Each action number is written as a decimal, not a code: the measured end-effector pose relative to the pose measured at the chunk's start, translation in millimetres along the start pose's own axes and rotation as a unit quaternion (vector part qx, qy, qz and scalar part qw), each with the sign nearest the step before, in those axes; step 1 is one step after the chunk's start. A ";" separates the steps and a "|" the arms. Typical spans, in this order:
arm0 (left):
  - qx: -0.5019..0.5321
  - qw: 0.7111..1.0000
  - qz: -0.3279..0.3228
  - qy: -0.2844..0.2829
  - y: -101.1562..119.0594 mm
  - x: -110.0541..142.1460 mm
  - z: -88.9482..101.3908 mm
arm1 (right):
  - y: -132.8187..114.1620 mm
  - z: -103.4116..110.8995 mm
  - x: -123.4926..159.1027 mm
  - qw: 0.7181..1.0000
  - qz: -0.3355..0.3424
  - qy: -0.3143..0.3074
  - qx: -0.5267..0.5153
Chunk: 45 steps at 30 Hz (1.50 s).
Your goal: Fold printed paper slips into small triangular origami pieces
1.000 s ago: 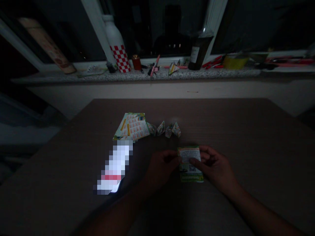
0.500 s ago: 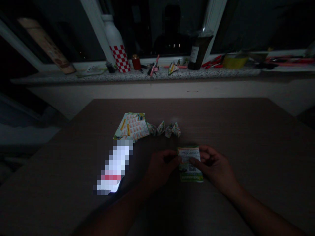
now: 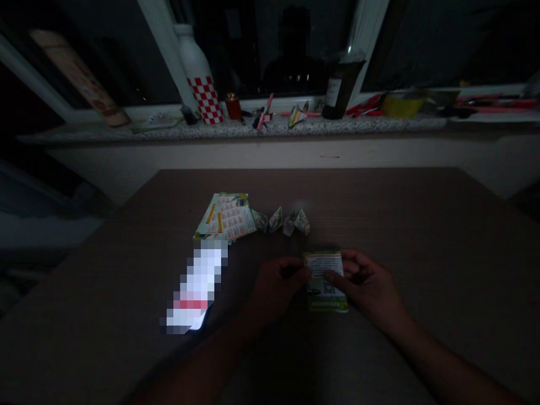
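Note:
A small printed paper card [image 3: 327,289], green at its lower edge and marked with a QR code, is held between both hands just above the table. My left hand [image 3: 278,284] pinches its left edge between thumb and fingers. From the right side, my right hand [image 3: 371,284] grips the card, thumb across its face and fingers behind. Beyond the hands, several folded paper pieces [image 3: 276,220] stand in a row. They adjoin a stack of printed paper sheets [image 3: 230,218] on the left. A lit phone [image 3: 198,292], its screen blurred out, lies near my left forearm.
The wooden table [image 3: 379,208] runs up to the wall below a granite windowsill [image 3: 236,133]. On the sill are a red-checked white bottle [image 3: 205,84], a small amber jar [image 3: 233,107], a dark cup [image 3: 337,93] and several pens [image 3: 365,107]. The room is dim.

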<state>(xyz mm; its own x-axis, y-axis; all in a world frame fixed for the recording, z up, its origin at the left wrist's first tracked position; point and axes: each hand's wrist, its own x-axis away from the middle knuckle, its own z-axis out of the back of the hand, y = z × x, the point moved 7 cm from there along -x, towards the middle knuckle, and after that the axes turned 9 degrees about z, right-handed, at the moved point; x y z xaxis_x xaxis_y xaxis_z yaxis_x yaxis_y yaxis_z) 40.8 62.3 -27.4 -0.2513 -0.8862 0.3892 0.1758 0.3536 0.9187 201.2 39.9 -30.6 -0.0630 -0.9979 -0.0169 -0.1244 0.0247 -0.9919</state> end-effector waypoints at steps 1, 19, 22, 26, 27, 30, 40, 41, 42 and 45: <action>0.003 1.000 0.001 0.000 -0.4 -0.2 0.1 | -0.7 0.2 -0.1 1.000 0.002 0.002 0.002; 0.060 0.998 -0.014 0.014 -1.7 -3.6 3.6 | 0.5 0.6 0.2 1.000 0.003 0.009 -0.019; 0.059 0.998 -0.009 0.032 -1.7 -3.5 5.9 | 2.2 1.9 0.2 1.000 0.006 0.009 -0.008; 0.063 0.997 -0.009 0.032 -3.4 -4.0 5.9 | 3.3 2.6 -0.2 1.000 0.010 0.005 -0.003; 0.064 0.997 -0.011 0.032 -3.8 -4.1 5.8 | 3.8 2.2 -0.2 1.000 0.008 0.002 -0.010; 0.066 0.997 -0.020 0.036 -3.8 -4.0 5.9 | 5.0 0.8 0.1 0.999 0.001 -0.005 -0.033; 0.024 0.997 -0.047 0.055 3.0 0.4 7.4 | 8.2 2.5 0.4 0.999 -0.010 0.001 -0.037; 0.018 0.997 -0.050 0.057 2.7 0.3 7.5 | 8.8 2.7 0.6 0.999 -0.011 0.003 -0.041; 0.012 0.997 -0.053 0.060 2.3 0.3 7.8 | 9.2 2.9 0.8 0.999 -0.012 0.004 -0.044; -0.004 0.996 -0.060 0.070 1.5 0.4 8.6 | 8.9 3.0 1.1 0.999 -0.009 0.004 -0.042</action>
<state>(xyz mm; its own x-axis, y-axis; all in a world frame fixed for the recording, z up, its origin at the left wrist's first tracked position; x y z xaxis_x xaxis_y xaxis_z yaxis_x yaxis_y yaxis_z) 32.8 64.9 -25.3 -0.1367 -0.9550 0.2632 0.1608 0.2408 0.9572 203.0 38.9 -39.8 -0.0681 -0.9977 0.0021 -0.2082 0.0122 -0.9780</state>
